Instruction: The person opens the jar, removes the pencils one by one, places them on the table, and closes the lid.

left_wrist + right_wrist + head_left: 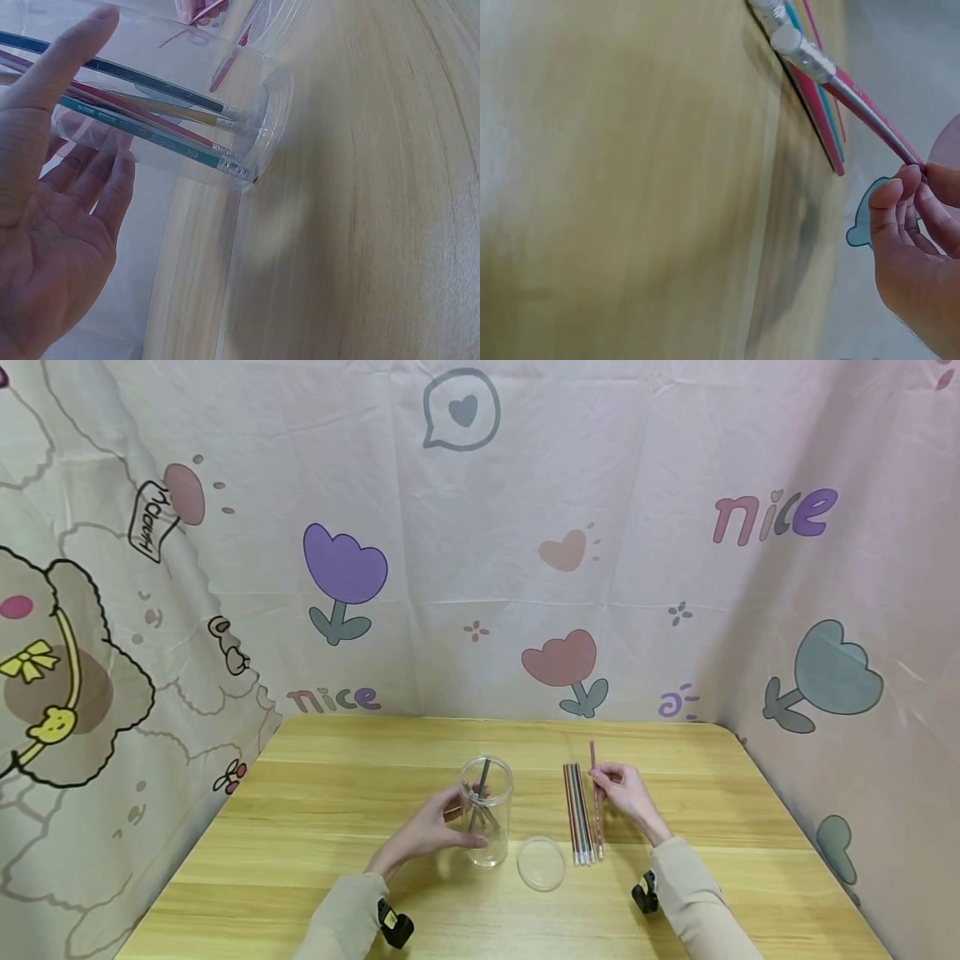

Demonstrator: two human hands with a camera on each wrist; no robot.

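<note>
My left hand [431, 827] curls round a clear plastic jar [498, 827], thumb on the near side and fingers behind. Several pencils [165, 139] lean inside the jar, eraser ends down at its base, among them a green one and a dark blue one. To the right, my right hand [622, 785] pinches a pink pencil [597, 814] between thumb and fingertips. In the right wrist view its white eraser [786, 39] points away from the hand. Just left of that pencil, a row of pencils [577, 814] lies side by side on the table.
A round clear lid [541, 864] lies on the wooden table [315, 835] between the jar and the pencil row. Behind the table hangs a printed curtain [465, 560], with another patterned cloth at the left [97, 635].
</note>
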